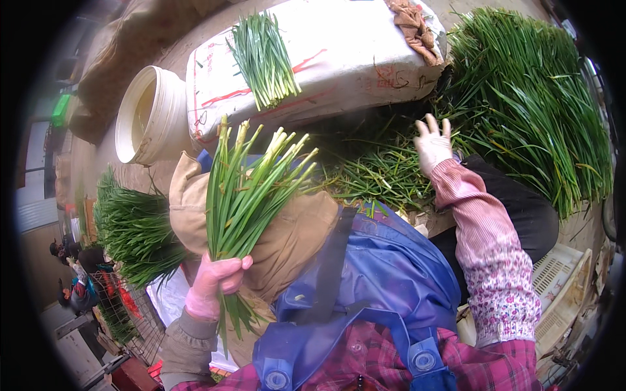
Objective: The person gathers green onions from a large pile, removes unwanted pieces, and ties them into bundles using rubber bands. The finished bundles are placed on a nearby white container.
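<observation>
My left hand [217, 283], in a thin pink glove, is closed around a bunch of green leafy stalks [254, 190], probably garlic chives, with the pale cut ends pointing up and away from me. My right hand [434, 141], in a pale glove, is held with its fingers spread over loose leaves and holds nothing. A large pile of the same greens [533, 107] lies just to its right. A smaller bunch [264, 58] rests on a white wrapped block [342, 39] in front of me. Loose trimmings [381, 176] are scattered near my lap.
A white plastic bucket [151, 117] lies tilted left of the block. A brown rag [413, 29] sits on the block's right end. More greens [137, 229] are heaped at left, by a wire basket [142, 317]. Plastic crates [557, 288] stand at lower right. People [78, 288] are far left.
</observation>
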Demonstrator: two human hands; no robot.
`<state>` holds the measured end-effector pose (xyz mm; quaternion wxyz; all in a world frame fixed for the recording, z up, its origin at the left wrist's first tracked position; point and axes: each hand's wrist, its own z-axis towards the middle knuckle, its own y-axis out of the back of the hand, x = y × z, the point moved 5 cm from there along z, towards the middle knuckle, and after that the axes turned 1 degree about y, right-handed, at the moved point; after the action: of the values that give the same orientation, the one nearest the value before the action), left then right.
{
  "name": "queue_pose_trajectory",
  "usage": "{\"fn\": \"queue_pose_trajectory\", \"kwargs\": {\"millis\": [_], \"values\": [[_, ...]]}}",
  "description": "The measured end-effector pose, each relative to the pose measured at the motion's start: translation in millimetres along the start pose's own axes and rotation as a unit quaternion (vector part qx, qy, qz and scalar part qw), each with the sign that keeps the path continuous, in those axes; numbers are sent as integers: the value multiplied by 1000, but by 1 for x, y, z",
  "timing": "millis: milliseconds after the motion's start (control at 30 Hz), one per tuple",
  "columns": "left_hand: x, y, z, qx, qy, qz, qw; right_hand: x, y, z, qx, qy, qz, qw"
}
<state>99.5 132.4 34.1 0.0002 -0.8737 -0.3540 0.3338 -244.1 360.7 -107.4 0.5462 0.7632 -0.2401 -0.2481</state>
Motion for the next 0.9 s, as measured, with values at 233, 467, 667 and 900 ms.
{"fn": "queue_pose_trajectory", "kwargs": {"millis": [233, 467, 667, 900], "values": [[2, -15, 13, 14, 18, 1, 1000, 149, 93, -9, -253, 185, 444, 839], [1, -19, 9, 34, 19, 12, 999, 162, 110, -10, -401, 234, 184, 867], [6, -13, 6, 28, 34, 12, 999, 108, 72, 10, -357, 256, 77, 895], [5, -1, 0, 13, 36, 22, 999, 17, -12, 29, 96, 61, -55, 992]]}}
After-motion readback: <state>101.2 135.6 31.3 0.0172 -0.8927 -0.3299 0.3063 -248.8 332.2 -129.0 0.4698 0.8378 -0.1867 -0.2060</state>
